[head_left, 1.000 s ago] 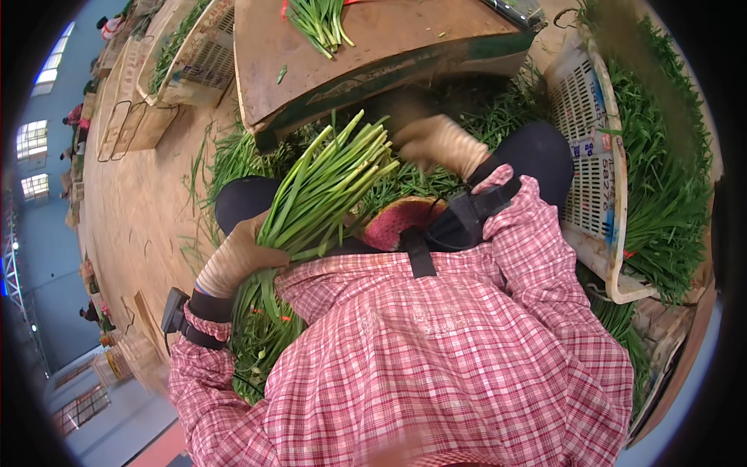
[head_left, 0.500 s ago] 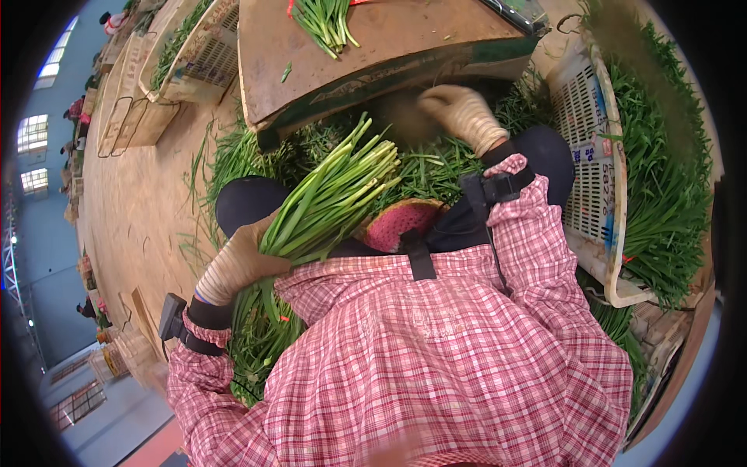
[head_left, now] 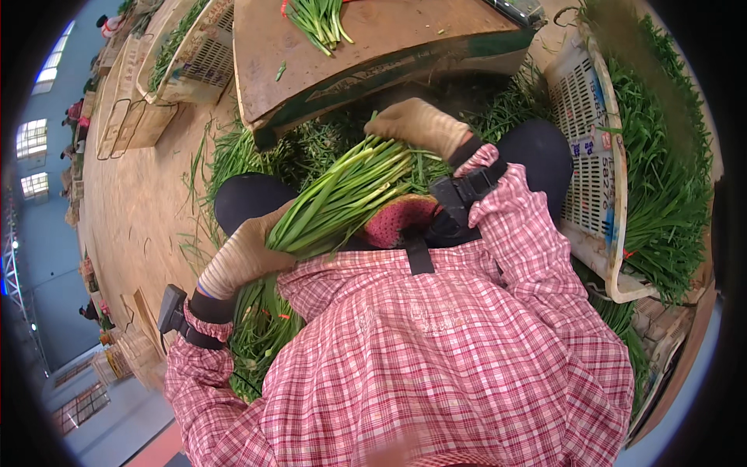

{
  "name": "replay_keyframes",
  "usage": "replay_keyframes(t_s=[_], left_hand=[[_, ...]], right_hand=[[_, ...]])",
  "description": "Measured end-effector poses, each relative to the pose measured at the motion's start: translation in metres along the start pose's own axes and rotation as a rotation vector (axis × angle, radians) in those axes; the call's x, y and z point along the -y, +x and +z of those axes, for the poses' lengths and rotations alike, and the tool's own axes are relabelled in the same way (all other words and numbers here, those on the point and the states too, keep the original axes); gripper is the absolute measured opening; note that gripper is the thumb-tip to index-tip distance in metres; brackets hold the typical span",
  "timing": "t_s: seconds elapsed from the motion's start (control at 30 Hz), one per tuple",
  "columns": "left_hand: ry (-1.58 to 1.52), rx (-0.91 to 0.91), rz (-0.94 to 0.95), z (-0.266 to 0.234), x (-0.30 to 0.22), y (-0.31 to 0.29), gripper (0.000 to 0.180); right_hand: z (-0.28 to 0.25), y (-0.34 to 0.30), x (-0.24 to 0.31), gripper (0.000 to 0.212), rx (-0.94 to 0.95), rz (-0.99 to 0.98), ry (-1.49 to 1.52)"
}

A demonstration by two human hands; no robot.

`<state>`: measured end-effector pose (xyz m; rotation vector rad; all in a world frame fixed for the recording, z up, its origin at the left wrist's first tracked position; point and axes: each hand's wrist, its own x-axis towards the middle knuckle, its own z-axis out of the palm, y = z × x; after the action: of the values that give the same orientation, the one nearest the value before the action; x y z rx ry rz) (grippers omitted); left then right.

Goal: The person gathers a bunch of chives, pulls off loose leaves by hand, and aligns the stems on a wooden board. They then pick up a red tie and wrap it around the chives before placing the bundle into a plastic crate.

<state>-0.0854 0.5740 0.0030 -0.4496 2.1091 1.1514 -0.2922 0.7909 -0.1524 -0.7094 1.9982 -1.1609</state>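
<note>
A loose bunch of green chives (head_left: 342, 191) with pale stem ends lies slanting across my lap. My left hand (head_left: 247, 253), in a tan glove, is wrapped round its leafy lower-left end. The gloved right hand (head_left: 416, 127) is at the upper edge of the bunch with fingers closed together, close to the stalks. Whatever those fingers hold, if anything, is hidden. Below the stalks, a round pink pad (head_left: 397, 222) shows between my knees.
A brown-topped box (head_left: 373, 47) stands ahead, bearing a small tied bundle of chives (head_left: 319, 23) and a dark-handled knife (head_left: 510, 11). On the right is a white crate (head_left: 583, 163) full of greens. Loose leaves (head_left: 264, 327) lie beside my left leg; other crates (head_left: 194, 58) stand farther left.
My right hand has moved left and nearer, from the far side by the box to the upper edge of the bunch. The left hand keeps its hold, and the stalks lie a little flatter.
</note>
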Motion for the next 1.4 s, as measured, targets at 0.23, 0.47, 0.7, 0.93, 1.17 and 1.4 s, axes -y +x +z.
replay_keyframes(t_s=[0.23, 0.47, 0.7, 0.93, 1.17, 1.4], left_hand=[[-0.096, 0.019, -0.007, -0.006, 0.012, -0.003, 0.073], [-0.111, -0.008, -0.017, -0.002, 0.006, 0.003, 0.068], [-0.128, 0.001, -0.014, -0.003, 0.000, -0.005, 0.067], [-0.104, 0.041, 0.005, -0.005, 0.003, 0.000, 0.075], [-0.166, 0.042, -0.054, -0.006, 0.004, 0.001, 0.064], [-0.425, 0.032, -0.062, -0.012, 0.039, 0.007, 0.053]], right_hand=[[-0.048, -0.006, -0.043, 0.028, -0.553, 0.179, -0.126], [0.001, -0.025, -0.005, 0.046, -0.186, -0.050, 0.145], [-0.058, -0.023, -0.034, 0.039, -0.549, 0.400, -0.691], [-0.009, 0.005, -0.009, 0.030, -0.154, -0.039, 0.099], [-0.011, -0.013, -0.015, 0.023, -0.034, -0.034, 0.284], [-0.039, -0.033, -0.002, 0.043, -0.304, 0.193, 0.306]])
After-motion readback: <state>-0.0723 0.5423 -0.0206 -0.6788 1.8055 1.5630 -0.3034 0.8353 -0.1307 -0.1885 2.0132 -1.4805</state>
